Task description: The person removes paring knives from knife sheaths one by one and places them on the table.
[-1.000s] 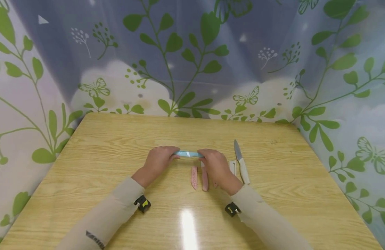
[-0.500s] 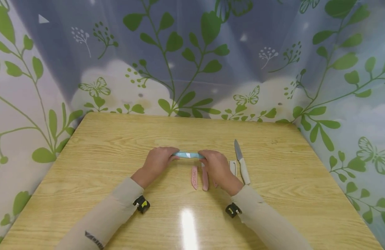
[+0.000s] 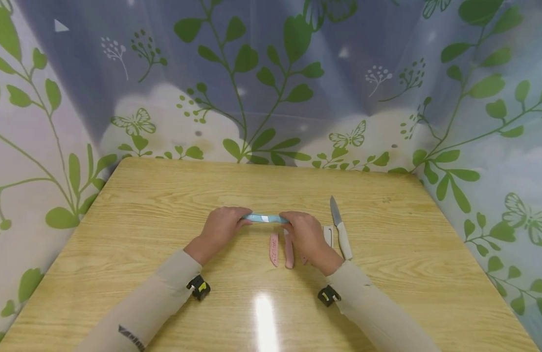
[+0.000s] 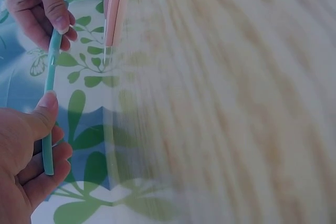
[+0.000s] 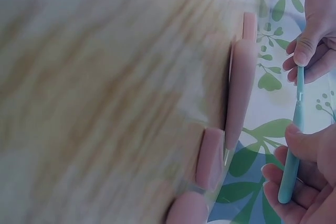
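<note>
Both hands hold a light-blue sheathed knife crosswise above the table. My left hand pinches the sheath end between thumb and fingers. The handle lies between the thumb and curled fingers of my right hand. A narrow pale band shows between handle and sheath. Nearer me, a pink knife sheath lies on the table. Beside it is a pink-handled knife, its blade partly hidden by my right hand. Another pink piece peeks out under that hand.
Right of my right hand lie a white sheath and a bare-bladed knife with an off-white handle, tip pointing away from me. The wooden table ends at a leaf-patterned curtain behind and on both sides.
</note>
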Tool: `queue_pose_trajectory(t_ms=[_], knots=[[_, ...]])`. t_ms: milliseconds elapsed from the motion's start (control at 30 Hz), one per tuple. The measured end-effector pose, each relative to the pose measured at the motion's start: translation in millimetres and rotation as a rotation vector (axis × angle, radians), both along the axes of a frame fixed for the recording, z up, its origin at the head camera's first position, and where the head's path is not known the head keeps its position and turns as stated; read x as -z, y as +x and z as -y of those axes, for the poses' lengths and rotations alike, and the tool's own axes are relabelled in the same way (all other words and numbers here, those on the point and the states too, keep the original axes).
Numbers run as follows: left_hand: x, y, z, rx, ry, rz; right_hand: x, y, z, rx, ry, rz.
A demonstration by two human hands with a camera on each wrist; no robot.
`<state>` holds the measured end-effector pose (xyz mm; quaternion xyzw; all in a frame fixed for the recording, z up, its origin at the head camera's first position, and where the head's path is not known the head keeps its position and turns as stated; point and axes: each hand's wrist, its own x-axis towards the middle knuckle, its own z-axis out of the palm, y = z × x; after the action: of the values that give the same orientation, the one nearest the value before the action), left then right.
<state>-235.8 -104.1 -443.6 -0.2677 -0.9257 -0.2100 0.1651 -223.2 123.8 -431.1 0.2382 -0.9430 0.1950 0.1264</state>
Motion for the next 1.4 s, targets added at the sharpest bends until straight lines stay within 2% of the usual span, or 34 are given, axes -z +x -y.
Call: queue_pose_trajectory(t_ms=[367, 867, 1400], knots=[[-2.7, 0.1, 0, -0.011, -0.007, 0.026, -0.1, 0.8, -2, -0.004, -0.008, -0.013], [-4.0, 2.0, 5, -0.013, -0.007, 0.065, -0.7, 1.1, 0, 0.010, 0.019, 0.015], [-2.0, 4.1, 11, -0.020, -0.010, 0.051, 0.3, 2.7, -2, 0.010, -0.003, 0.028]])
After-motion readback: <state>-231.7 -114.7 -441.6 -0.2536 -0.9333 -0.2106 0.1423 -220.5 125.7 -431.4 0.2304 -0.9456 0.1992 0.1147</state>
